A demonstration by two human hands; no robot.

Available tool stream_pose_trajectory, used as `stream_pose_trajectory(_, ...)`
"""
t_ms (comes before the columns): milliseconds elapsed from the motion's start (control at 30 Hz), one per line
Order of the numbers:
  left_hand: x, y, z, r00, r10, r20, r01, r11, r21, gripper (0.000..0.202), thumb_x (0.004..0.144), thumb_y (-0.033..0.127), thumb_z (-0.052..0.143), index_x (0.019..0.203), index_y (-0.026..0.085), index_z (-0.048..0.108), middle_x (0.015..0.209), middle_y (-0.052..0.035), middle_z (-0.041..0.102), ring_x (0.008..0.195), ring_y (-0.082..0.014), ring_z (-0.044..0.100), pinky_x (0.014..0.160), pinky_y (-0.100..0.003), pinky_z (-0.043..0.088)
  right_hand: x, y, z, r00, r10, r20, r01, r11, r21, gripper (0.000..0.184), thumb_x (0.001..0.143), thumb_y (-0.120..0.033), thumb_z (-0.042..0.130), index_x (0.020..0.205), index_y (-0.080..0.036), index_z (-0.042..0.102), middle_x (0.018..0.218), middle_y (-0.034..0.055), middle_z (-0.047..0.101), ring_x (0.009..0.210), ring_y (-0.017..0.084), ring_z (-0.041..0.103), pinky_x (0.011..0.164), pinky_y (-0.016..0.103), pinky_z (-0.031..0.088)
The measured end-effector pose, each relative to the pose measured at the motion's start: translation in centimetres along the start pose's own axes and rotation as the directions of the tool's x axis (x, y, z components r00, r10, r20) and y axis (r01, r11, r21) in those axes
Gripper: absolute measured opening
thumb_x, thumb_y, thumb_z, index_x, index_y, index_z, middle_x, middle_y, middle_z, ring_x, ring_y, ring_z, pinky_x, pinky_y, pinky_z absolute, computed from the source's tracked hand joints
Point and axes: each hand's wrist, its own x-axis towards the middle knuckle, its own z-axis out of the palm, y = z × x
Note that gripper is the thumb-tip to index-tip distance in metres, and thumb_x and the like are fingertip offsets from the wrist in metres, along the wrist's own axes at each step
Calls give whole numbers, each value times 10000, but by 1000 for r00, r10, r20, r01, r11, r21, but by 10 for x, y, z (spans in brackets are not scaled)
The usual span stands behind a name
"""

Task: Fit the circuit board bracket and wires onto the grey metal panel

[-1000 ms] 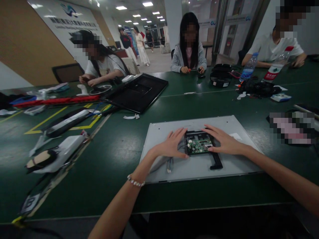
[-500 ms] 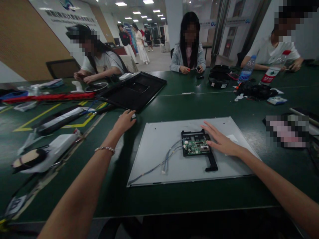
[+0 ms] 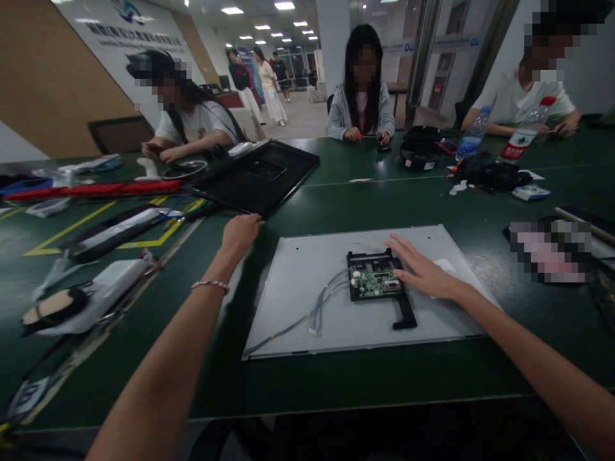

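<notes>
A flat grey-white panel [image 3: 288, 288] lies on the green table in front of me. On it sits a green circuit board [image 3: 369, 285] in a black bracket [image 3: 406, 314], with thin grey cables [image 3: 319, 301] running to the left. My right hand [image 3: 425, 272] is open, fingers stretched out, at the right side of the bracket and board. My left hand [image 3: 241, 234] is closed by the near corner of a black monitor cover [image 3: 278, 169]. Its fingertips are turned away, so what they hold, if anything, is hidden.
At left lie a white device with a black-and-tan end [image 3: 91, 298], a black-and-white pouch [image 3: 118, 227] and a red strip [image 3: 96, 190]. Two bottles [image 3: 473, 134] and black gear [image 3: 497, 176] stand at far right. Several people sit across the table [image 3: 336, 205].
My left hand has curled from stretched fingers into a closed shape near the black cover's corner. A small white piece by its fingertips is now out of sight. My right hand stays put.
</notes>
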Motion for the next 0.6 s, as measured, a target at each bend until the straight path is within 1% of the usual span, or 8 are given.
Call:
stream_pose_trajectory(67,-7,12,4,1000,-1,-24,1,1000,23,402,938,386,406,1062,117,678,1021,-157,710,929,-281,639,857,-383,456,0,1,0,1000,-6,3,6,1000,-4,651,980,-490,393,1546,-372,92,1646,12,82,1458,314,243,1155,479,308)
stream_pose_trajectory(133,-21,28,12,997,52,-55,-51,998,34,384,945,356,396,1081,145,686,1052,-135,713,989,-281,641,878,-373,455,0,2,1,1000,-5,5,5,1000,-22,653,980,-493,393,1546,-373,92,1646,7,83,1453,319,256,1150,477,321)
stream_pose_trajectory(233,-50,54,29,971,231,-59,-227,972,63,376,953,298,369,1106,191,696,1099,-106,711,1025,-272,649,871,-359,465,-1,4,3,1000,-11,12,12,999,-53,674,971,-499,404,1548,-387,74,1646,-3,86,1437,344,284,1132,504,347)
stream_pose_trajectory(300,-67,68,40,941,338,-7,-336,936,102,371,948,266,374,1117,196,696,1124,-102,706,1004,-264,661,841,-349,480,-1,6,5,1000,-22,11,22,999,-46,690,962,-519,416,1548,-393,74,1645,-2,91,1434,355,285,1129,527,343)
stream_pose_trajectory(367,-78,77,47,911,411,32,-411,903,122,366,947,248,379,1114,189,700,1141,-102,702,1004,-255,664,831,-340,489,-1,8,6,1000,-26,5,26,999,-22,694,957,-540,420,1547,-396,85,1644,3,98,1436,357,280,1131,542,333)
stream_pose_trajectory(400,-81,80,48,900,434,31,-435,893,119,366,949,248,380,1110,187,703,1152,-99,700,1013,-250,662,833,-337,492,-1,9,7,1000,-27,4,27,1000,-11,693,956,-548,420,1546,-400,89,1643,4,101,1437,357,278,1130,548,331)
stream_pose_trajectory(533,-87,88,45,883,459,-96,-456,888,59,338,943,266,420,1026,192,739,1217,-72,676,1039,-237,652,882,-350,492,-2,10,6,1000,-28,6,28,1000,10,687,956,-560,417,1545,-404,99,1639,11,114,1435,353,284,1124,563,331)
stream_pose_trajectory(600,-89,94,40,861,485,-156,-486,873,33,305,925,270,463,948,183,754,1213,-72,678,1058,-245,642,935,-375,469,-2,9,5,1000,-25,10,25,1000,14,689,957,-561,415,1548,-395,101,1636,20,131,1433,348,289,1124,565,327)
